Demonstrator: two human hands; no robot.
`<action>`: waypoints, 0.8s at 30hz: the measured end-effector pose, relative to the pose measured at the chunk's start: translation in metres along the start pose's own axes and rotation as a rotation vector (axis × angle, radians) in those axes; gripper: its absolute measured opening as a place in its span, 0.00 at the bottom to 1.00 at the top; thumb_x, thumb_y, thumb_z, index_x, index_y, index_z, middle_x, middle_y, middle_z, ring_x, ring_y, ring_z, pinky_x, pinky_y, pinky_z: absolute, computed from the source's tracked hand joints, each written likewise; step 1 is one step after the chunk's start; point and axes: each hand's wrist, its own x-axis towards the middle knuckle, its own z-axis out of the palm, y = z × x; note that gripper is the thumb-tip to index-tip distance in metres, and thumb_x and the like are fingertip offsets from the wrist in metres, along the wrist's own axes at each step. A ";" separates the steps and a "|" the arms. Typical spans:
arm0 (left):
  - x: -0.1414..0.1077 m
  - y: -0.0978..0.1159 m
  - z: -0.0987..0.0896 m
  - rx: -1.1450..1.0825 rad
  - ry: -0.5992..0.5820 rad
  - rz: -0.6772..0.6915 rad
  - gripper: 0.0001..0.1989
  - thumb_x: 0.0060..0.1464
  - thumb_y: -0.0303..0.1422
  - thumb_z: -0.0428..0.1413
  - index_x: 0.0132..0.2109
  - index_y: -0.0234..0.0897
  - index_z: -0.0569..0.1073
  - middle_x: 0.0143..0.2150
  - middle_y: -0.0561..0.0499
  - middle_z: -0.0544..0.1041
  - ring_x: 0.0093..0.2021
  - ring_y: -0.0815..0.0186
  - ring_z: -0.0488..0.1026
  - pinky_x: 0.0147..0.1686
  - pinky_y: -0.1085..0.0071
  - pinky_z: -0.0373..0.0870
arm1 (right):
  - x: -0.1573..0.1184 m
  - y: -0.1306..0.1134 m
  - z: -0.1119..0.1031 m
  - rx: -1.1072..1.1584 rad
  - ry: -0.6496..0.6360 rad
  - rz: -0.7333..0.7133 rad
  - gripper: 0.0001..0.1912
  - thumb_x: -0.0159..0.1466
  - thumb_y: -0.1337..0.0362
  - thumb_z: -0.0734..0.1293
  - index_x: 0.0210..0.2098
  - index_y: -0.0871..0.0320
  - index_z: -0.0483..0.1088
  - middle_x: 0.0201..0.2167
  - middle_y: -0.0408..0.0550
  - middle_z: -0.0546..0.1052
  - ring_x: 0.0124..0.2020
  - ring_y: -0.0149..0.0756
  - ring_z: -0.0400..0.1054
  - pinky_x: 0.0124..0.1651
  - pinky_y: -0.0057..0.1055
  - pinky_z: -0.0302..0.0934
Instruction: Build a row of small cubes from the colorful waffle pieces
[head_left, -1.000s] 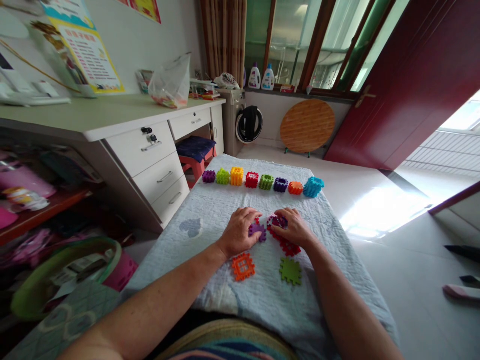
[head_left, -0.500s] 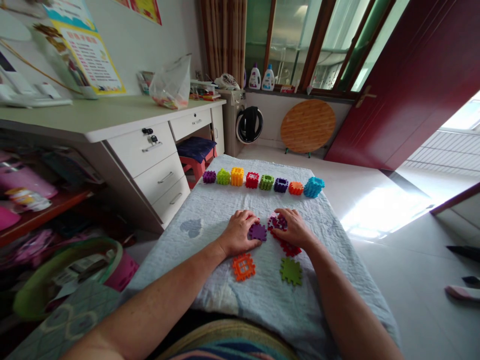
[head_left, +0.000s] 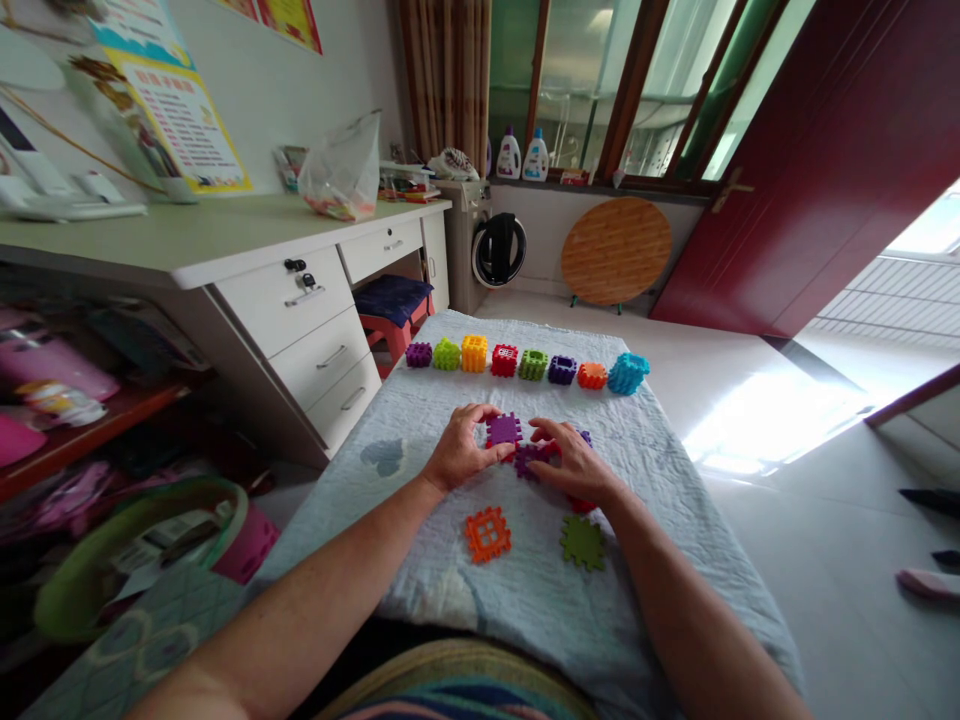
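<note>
My left hand [head_left: 459, 448] pinches a flat purple tile [head_left: 504, 428] with notched edges between thumb and fingers; a bit of red shows beneath it. Close beside it, my right hand [head_left: 576, 464] has its thumb and fingers closed on a second purple notched tile [head_left: 527, 462]. Red pieces, partly hidden, lie under the right hand, and a red tile [head_left: 582, 505] pokes out below the palm. Nearer my body, an orange window-patterned tile [head_left: 488, 535] and a green tile [head_left: 583, 543] lie flat on the cloth [head_left: 420, 580].
Across the table's far side runs a row of small block cubes, from a purple cube [head_left: 418, 354] to a blue one [head_left: 628, 374]. A white desk [head_left: 300, 300] stands at the left, a washing machine [head_left: 469, 240] behind it, and a red door [head_left: 757, 200] at the right.
My left hand has moved forward with its purple tile, which sits farther from me. My right hand has shifted slightly left, and a purple tile now shows at its thumb.
</note>
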 end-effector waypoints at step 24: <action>0.002 0.015 0.031 0.215 -0.297 0.149 0.28 0.39 0.49 0.63 0.47 0.39 0.72 0.44 0.47 0.73 0.45 0.55 0.65 0.47 0.60 0.60 | 0.004 0.031 -0.005 0.028 0.340 0.195 0.17 0.56 0.64 0.63 0.46 0.57 0.67 0.30 0.45 0.75 0.32 0.34 0.69 0.40 0.34 0.62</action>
